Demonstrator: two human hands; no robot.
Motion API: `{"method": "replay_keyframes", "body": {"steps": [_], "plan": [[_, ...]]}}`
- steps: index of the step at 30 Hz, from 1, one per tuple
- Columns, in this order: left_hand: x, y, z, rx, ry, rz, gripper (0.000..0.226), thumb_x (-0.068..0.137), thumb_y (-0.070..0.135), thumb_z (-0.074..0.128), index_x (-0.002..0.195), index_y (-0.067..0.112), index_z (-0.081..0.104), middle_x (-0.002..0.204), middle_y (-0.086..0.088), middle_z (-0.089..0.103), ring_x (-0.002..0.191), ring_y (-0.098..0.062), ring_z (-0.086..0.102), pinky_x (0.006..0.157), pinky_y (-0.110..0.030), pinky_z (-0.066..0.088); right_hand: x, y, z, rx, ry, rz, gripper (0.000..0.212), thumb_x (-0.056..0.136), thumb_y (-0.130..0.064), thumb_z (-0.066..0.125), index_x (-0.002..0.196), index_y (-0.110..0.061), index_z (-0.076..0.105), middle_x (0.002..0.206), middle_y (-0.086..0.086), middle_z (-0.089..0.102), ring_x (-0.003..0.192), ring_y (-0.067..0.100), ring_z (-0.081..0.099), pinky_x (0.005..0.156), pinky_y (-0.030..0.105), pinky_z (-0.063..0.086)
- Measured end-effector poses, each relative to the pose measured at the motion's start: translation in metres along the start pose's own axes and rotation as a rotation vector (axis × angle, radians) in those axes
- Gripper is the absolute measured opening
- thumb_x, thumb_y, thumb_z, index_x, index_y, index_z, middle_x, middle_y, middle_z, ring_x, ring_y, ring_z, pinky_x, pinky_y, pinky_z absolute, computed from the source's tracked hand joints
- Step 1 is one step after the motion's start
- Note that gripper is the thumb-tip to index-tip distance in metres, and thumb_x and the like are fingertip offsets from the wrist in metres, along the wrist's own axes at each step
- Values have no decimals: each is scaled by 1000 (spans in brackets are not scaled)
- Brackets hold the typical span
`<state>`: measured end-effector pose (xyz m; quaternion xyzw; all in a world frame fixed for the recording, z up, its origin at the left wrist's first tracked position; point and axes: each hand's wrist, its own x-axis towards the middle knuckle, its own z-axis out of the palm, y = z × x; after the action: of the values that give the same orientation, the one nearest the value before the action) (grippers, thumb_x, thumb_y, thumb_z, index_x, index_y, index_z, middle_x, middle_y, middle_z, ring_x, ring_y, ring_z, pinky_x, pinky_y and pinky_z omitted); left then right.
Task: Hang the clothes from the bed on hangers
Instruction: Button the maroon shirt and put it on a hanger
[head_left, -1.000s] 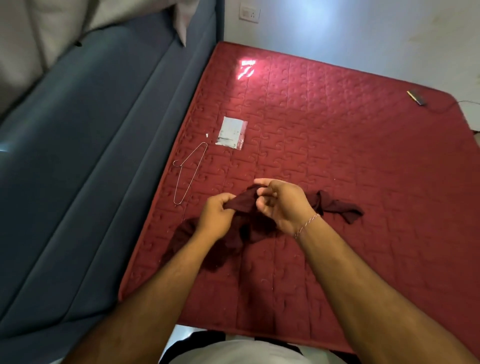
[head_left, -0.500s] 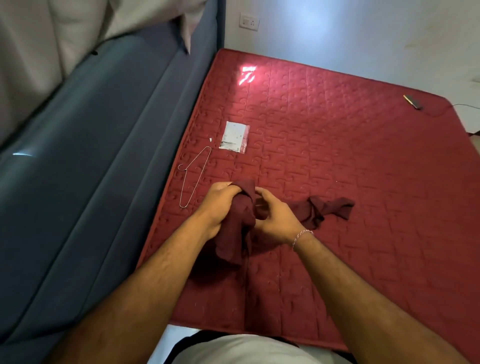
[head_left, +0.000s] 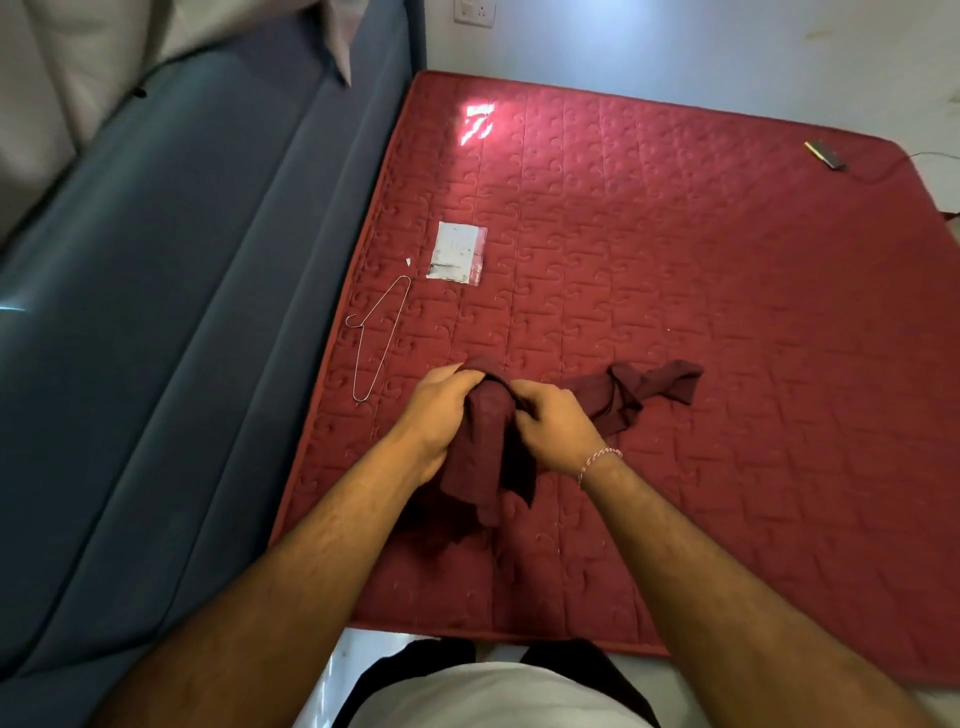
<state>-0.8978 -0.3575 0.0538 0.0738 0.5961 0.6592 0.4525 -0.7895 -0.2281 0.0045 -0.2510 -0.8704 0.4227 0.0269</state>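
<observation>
A dark maroon garment (head_left: 488, 452) is bunched up over the red quilted mattress (head_left: 675, 312). My left hand (head_left: 436, 410) grips its upper left fold and my right hand (head_left: 550, 426) pinches the cloth just beside it. A twisted end of the garment (head_left: 649, 389) trails to the right and lies on the mattress. A thin wire hanger (head_left: 376, 338) lies flat near the mattress's left edge, a little beyond my left hand and apart from it.
A clear plastic packet (head_left: 457, 252) lies beyond the hanger. A small dark object with a cable (head_left: 826, 154) sits at the far right corner. A blue sofa (head_left: 182, 312) runs along the mattress's left side. White wall with a socket (head_left: 474, 8) stands behind.
Both hands have gathered the garment up off the mattress and drawn closer together; the left part that lay spread out now hangs bunched between them. The hanger has not moved.
</observation>
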Motion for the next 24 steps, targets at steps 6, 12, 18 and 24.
{"method": "replay_keyframes", "body": {"steps": [6,12,18,24], "plan": [[13,-2,-29,343,-102,46,13,94,10,70,98,-2,75,91,-12,76,82,-22,64,82,-38,54,-5,43,-50,362,57,-12,17,91,-20,66,75,-13,68,71,-14,61,69,2,54,67,28,47],[16,17,-67,1138,-408,-13,16,87,32,84,85,18,75,81,4,76,76,-17,72,77,-35,57,-10,72,-133,-80,-406,-12,48,83,-47,83,69,-7,61,61,-12,55,58,5,51,57,31,44],[6,13,-76,861,-195,36,24,93,25,76,98,1,72,93,-5,76,88,-22,71,91,-39,54,-22,133,-182,-517,-490,122,18,78,-31,89,78,-24,71,77,-7,74,71,7,67,67,25,50],[-1,-31,-63,460,166,91,20,105,20,59,97,10,74,102,-17,76,94,-25,67,100,-48,51,-53,183,-201,161,-287,264,11,88,-15,80,79,-13,75,71,1,72,66,13,65,63,30,53]]}}
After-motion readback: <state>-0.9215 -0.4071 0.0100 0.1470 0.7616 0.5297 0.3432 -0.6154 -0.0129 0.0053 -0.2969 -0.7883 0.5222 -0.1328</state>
